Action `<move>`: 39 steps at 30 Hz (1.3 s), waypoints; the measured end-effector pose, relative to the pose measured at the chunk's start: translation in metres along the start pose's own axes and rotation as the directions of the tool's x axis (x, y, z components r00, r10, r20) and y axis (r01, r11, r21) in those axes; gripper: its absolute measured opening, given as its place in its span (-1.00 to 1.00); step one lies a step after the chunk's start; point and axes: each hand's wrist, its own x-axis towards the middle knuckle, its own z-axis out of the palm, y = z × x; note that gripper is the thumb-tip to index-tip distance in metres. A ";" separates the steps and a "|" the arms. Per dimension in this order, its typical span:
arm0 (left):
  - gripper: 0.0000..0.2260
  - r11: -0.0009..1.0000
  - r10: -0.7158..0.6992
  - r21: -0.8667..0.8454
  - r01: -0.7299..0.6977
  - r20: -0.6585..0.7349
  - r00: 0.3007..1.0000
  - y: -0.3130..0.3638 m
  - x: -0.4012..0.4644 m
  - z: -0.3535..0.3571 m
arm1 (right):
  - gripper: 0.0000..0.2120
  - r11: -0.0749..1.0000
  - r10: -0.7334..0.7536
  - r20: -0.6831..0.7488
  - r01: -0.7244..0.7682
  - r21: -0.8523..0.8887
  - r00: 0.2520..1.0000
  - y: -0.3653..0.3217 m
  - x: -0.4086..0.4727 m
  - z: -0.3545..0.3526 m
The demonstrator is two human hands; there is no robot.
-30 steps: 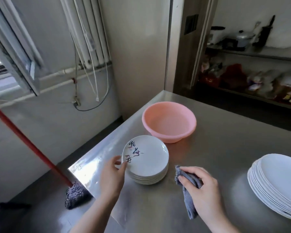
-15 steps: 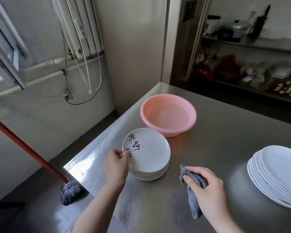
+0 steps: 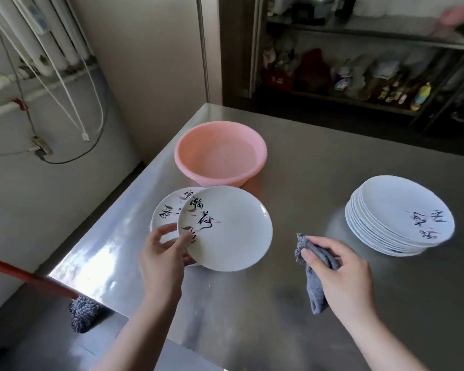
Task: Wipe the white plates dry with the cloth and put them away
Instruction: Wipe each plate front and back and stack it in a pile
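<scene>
My left hand [image 3: 162,257] grips the near-left rim of a white plate [image 3: 231,228] with black brush lettering, held raised and shifted right over a low stack of like plates [image 3: 164,214] on the steel table. My right hand [image 3: 340,271] is closed on a grey cloth [image 3: 315,293] that hangs down from it, to the right of the raised plate and apart from it. A taller stack of white plates [image 3: 394,215] stands at the right of the table.
A pink plastic basin [image 3: 220,153] stands just behind the left stack. The steel table [image 3: 292,303] has its left edge close to the left stack. A red-handled mop [image 3: 81,314] leans below that edge. Dark shelves with clutter [image 3: 359,73] lie beyond the table.
My left hand has lifted the top plate off the left stack and drawn it to the right. The view has tilted down and closer. My right hand still holds the cloth.
</scene>
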 end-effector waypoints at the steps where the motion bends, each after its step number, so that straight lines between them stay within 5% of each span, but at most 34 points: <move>1: -0.80 1.000 0.001 -0.011 0.000 0.030 1.000 -0.002 -0.011 0.007 | -0.75 1.000 0.013 -0.024 -0.013 0.004 1.000 0.004 -0.001 -0.014; 7: -0.82 0.998 -0.053 0.033 0.048 0.145 0.988 -0.037 -0.091 0.055 | -0.74 0.999 0.025 -0.167 -0.020 0.030 0.986 0.038 -0.018 -0.109; 18: -0.81 0.974 -0.213 0.127 0.189 0.222 0.951 -0.124 -0.244 0.132 | -0.77 0.991 0.128 -0.146 -0.130 -0.005 0.981 0.110 -0.079 -0.251; 30: -0.83 0.938 -0.276 0.275 0.213 0.216 0.937 -0.162 -0.289 0.157 | -0.77 0.976 0.215 -0.099 -0.217 -0.011 0.972 0.148 -0.101 -0.267; 39: -0.89 0.793 -0.196 0.606 -0.062 0.350 0.916 -0.148 -0.273 0.151 | -0.75 0.901 0.117 0.076 -0.074 -0.428 0.990 0.162 -0.094 -0.240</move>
